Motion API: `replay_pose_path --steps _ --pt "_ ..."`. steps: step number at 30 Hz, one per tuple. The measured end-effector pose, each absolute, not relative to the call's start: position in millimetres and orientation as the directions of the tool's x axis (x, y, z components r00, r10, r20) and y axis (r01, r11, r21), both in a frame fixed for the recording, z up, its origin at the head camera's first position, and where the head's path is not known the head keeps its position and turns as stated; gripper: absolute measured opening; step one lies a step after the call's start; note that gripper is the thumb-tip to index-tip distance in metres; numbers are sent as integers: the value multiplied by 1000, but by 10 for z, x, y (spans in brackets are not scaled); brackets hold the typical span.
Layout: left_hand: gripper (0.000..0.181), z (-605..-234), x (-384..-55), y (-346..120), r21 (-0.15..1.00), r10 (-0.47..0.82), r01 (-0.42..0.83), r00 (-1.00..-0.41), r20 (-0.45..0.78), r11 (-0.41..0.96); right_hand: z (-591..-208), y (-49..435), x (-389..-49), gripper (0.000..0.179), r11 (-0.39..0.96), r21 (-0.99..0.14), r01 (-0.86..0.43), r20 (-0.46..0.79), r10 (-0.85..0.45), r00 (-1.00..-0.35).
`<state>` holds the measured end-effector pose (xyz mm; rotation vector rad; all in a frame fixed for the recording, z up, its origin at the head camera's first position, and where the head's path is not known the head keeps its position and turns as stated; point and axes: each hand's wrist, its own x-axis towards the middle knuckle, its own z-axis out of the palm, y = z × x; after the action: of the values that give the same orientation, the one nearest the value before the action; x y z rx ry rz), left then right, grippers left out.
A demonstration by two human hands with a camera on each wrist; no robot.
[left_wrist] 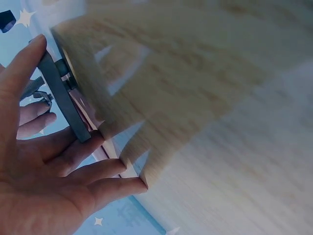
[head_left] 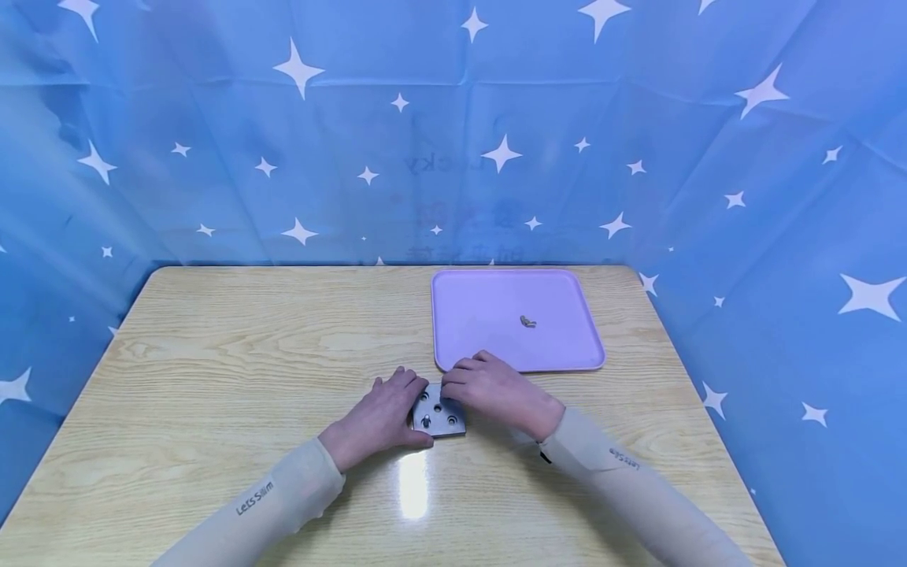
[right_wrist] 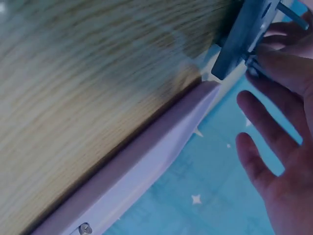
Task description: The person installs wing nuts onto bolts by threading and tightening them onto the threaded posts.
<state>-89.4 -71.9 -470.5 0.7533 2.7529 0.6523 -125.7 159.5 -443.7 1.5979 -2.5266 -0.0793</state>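
Observation:
A square grey metal plate (head_left: 441, 425) with several round holes is on the table. My left hand (head_left: 379, 417) holds its left side, the thumb at the near edge and a finger at the far edge. A bolt (head_left: 426, 421) stands upright in the near left hole. My right hand (head_left: 499, 394) is over the far right corner. In the right wrist view its thumb and forefinger pinch a small metal screw (right_wrist: 252, 63) at the plate's face; the other fingers are spread. The fingers hide that corner's hole in the head view.
Behind the right hand lies a purple tray (head_left: 482, 323) with a few small brass-coloured metal pieces (head_left: 527, 321) in it. The wooden table (head_left: 248, 354) ends at a blue star-patterned curtain (head_left: 354, 205) at the back and sides.

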Motion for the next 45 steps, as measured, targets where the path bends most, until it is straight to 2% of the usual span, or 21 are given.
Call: replay_pose_path --steps 4,11,13,16,19,22,26,30,35,38,42,45 --pt "86 -4703 -891 -716 468 525 431 -847 -87 772 -4513 1504 -1232 4 500 109 -859 169 -861 -479" --pt "84 -4707 -887 -719 465 525 436 -848 -74 771 -4600 1377 -1147 6 625 -11 -780 199 -764 -614" --pt "85 -4706 -889 -718 464 524 436 -849 -73 771 -4606 1383 -1133 9 648 -52 -760 179 -743 -645" --pt "86 -4704 -889 -718 463 527 441 -847 -69 769 -4584 1440 -1135 29 669 -90 -738 146 -724 -674" --pt "86 -4702 -888 -717 461 533 449 -844 -63 765 -4516 1533 -1155 42 650 -97 -753 111 -745 -658" --pt "86 -4701 -890 -718 461 532 447 -844 -66 767 -4439 1624 -1181 40 572 -51 -819 76 -815 -574" --pt "85 -4689 -892 -718 464 527 436 -846 -81 771 -4389 1687 -1207 41 445 64 -893 30 -895 -444" --pt "84 -4682 -888 -718 474 528 430 -845 -89 769 -4399 1689 -1222 36 397 130 -909 28 -918 -397" --pt "83 -4684 -885 -720 481 526 427 -846 -87 765 -4436 1648 -1235 25 408 128 -904 75 -913 -401" --pt "83 -4688 -885 -724 481 525 426 -847 -88 766 -4465 1589 -1230 16 438 143 -887 105 -898 -427" --pt "84 -4696 -884 -727 477 528 431 -845 -84 766 -4521 1479 -1205 4 518 116 -848 135 -854 -503" --pt "84 -4701 -885 -730 477 529 434 -845 -79 764 -4558 1407 -1177 5 579 52 -814 150 -810 -567"
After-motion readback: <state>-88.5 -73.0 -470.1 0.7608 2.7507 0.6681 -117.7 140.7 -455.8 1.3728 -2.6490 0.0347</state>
